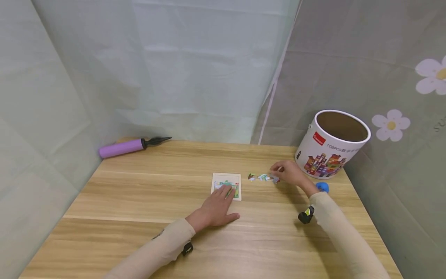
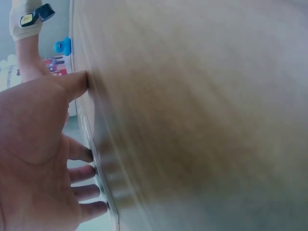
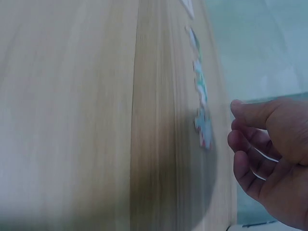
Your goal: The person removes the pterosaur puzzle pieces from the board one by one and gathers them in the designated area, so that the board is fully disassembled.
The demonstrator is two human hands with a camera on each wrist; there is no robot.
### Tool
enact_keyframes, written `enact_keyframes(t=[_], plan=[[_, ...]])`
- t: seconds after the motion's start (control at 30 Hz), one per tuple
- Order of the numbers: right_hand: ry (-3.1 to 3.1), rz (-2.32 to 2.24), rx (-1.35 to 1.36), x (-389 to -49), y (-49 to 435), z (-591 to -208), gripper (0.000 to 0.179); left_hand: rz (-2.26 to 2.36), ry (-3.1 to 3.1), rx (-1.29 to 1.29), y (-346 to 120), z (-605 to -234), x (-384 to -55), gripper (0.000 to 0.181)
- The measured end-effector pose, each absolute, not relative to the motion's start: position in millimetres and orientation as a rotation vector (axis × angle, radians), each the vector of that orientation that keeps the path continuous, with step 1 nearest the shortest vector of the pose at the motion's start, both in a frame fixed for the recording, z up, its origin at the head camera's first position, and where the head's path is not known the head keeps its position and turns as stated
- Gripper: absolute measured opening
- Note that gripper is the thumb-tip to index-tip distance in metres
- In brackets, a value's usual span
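A small square jigsaw puzzle board [image 1: 238, 176] with a pale border and a colourful picture lies on the table. My left hand [image 1: 217, 205] rests flat on its lower part with straight fingers, covering some of the picture; the thumb sits on the wood beside it. Three loose puzzle pieces lie in a row to the right: a green-brown one [image 1: 251, 177], a green-white one [image 1: 263, 177] and a greyish one [image 3: 204, 129] with a red edge. My right hand [image 1: 292, 173] hovers over the greyish piece. Its fingers are loosely curled with nothing seen between them, apart from the piece in the right wrist view.
On the wooden table [image 1: 139, 205], a white printed bucket [image 1: 313, 155] stands at the back right. A small blue object [image 1: 322, 187] lies by the right wrist. At the back left is a purple hand pump [image 1: 122, 148] with a black nozzle. Cloth curtains [image 1: 195, 77] hang around the table.
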State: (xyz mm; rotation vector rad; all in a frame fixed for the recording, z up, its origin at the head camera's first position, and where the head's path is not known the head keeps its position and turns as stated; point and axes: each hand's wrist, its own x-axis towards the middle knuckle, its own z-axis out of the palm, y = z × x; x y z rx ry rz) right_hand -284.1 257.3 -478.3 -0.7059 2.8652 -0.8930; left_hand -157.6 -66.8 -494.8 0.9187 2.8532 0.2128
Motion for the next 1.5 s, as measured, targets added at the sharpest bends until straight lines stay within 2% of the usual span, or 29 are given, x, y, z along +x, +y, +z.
enact_keyframes(t=[0.43,0.77,1.23,1.5], plan=[[2.796,-0.92,-0.831,-279,213,-481,0.011,0.145,2.874,0.84,-66,-495,-146,0.083],[2.743,-0.914,-0.947,-278,172,-481,0.011,0.2,2.814,0.893,-70,-491,-142,0.082],[2.657,-0.958,-0.994,-279,129,-484,0.018,0.16,2.817,0.949,-74,-493,-141,0.081],[2.623,-0.966,-0.99,-280,109,-491,0.016,0.162,2.825,0.973,-74,-496,-142,0.081]])
